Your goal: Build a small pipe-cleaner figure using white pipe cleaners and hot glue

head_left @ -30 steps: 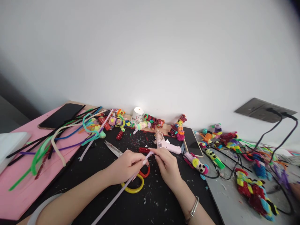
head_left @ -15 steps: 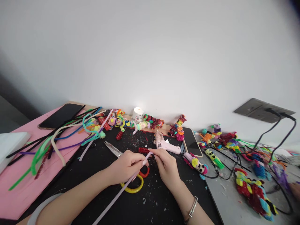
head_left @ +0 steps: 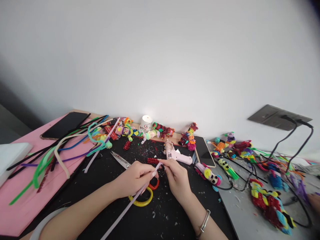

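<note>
A pale lilac pipe cleaner (head_left: 122,213) runs from the bottom of the view up through both hands. My left hand (head_left: 135,178) is closed on it, thumb against the fingers. My right hand (head_left: 177,176), wearing a bracelet on the wrist, pinches its upper end; the very tip is hidden by the fingers. Beneath my left hand lie scissors (head_left: 141,201) with yellow and red handles, their blades pointing to the back left. A short sparkly red piece (head_left: 153,160) lies just behind my fingertips. The pink glue gun (head_left: 178,156) rests beyond my right hand.
Loose coloured pipe cleaners (head_left: 62,150) spread over the pink board (head_left: 15,206) at left, near a dark phone (head_left: 65,125). A paper cup (head_left: 146,123) and several pipe-cleaner figures (head_left: 163,130) line the wall. More figures (head_left: 271,206), cables and another person's hand (head_left: 314,201) are at right.
Both hands keep almost the same place and grip on the lilac pipe cleaner. The view has shifted very slightly; nothing was picked up or put down.
</note>
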A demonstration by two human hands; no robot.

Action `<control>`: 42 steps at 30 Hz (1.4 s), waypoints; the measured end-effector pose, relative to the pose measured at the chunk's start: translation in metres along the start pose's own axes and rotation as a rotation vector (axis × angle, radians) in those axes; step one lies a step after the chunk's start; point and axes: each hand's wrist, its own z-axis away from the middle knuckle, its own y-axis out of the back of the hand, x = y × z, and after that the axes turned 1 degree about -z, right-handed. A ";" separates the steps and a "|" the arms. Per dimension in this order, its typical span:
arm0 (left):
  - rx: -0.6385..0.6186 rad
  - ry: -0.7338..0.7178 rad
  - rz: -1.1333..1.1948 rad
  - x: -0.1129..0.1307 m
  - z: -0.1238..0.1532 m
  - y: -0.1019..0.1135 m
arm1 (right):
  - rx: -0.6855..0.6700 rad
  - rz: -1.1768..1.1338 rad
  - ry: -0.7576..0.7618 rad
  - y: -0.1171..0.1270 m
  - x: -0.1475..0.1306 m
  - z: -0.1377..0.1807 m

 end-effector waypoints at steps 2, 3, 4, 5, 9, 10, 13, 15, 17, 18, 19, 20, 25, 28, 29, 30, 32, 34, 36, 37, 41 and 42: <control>-0.007 0.014 0.019 -0.001 0.000 0.000 | 0.003 -0.006 -0.003 0.000 0.000 0.000; -0.010 0.023 0.031 -0.002 0.000 -0.001 | 0.003 -0.009 -0.006 -0.001 0.000 0.001; -0.013 0.031 0.042 -0.002 0.000 -0.001 | 0.005 -0.009 -0.008 -0.001 0.000 0.001; -0.015 0.037 0.053 -0.003 0.000 -0.001 | 0.007 -0.009 -0.010 -0.001 0.000 0.001; -0.019 0.038 0.063 -0.004 0.000 0.000 | 0.016 -0.006 -0.009 -0.001 0.000 0.001; -0.020 0.035 0.061 -0.004 0.000 0.000 | 0.017 -0.008 -0.010 -0.001 0.000 0.001; -0.019 0.033 0.056 -0.002 -0.001 -0.001 | 0.020 -0.013 -0.007 -0.001 -0.001 0.001; -0.019 0.038 0.058 -0.002 -0.001 -0.001 | 0.024 -0.014 0.001 -0.002 -0.001 0.001; -0.015 0.042 0.064 -0.002 -0.001 -0.001 | 0.024 -0.013 0.005 -0.002 -0.001 0.001; -0.011 0.042 0.068 -0.002 -0.001 -0.001 | 0.023 -0.010 0.004 -0.001 0.000 0.001; -0.005 0.042 0.072 -0.002 -0.001 0.000 | 0.016 -0.004 0.002 -0.001 0.000 0.001; 0.006 0.042 0.074 -0.002 -0.001 0.000 | 0.009 0.004 -0.001 -0.001 0.000 0.001; 0.079 0.067 0.078 0.001 -0.002 0.003 | -0.022 0.051 -0.013 0.003 0.000 0.000; 0.125 0.084 0.084 0.002 -0.003 0.004 | 0.007 0.060 -0.021 0.005 0.001 0.000; 0.135 0.088 0.086 0.003 -0.003 0.004 | 0.024 0.061 -0.028 0.006 0.002 0.000; 0.145 0.089 0.089 0.003 -0.003 0.004 | 0.046 0.062 -0.041 0.006 0.003 0.000; 0.159 0.089 0.095 0.002 -0.003 0.004 | 0.112 0.073 -0.072 0.006 0.006 0.000; 0.183 0.081 0.091 0.000 -0.004 0.004 | 0.198 0.088 -0.097 0.007 0.009 0.000; 0.219 0.072 0.084 -0.002 -0.005 0.004 | 0.279 0.093 -0.112 0.009 0.012 -0.001; 0.237 0.070 0.085 -0.004 -0.005 0.003 | 0.304 0.092 -0.121 0.010 0.013 -0.001; 0.285 0.080 0.098 -0.008 -0.006 0.004 | 0.312 0.146 -0.158 0.018 0.019 -0.002; 0.292 0.085 0.100 -0.008 -0.007 0.004 | 0.305 0.183 -0.168 0.021 0.021 -0.003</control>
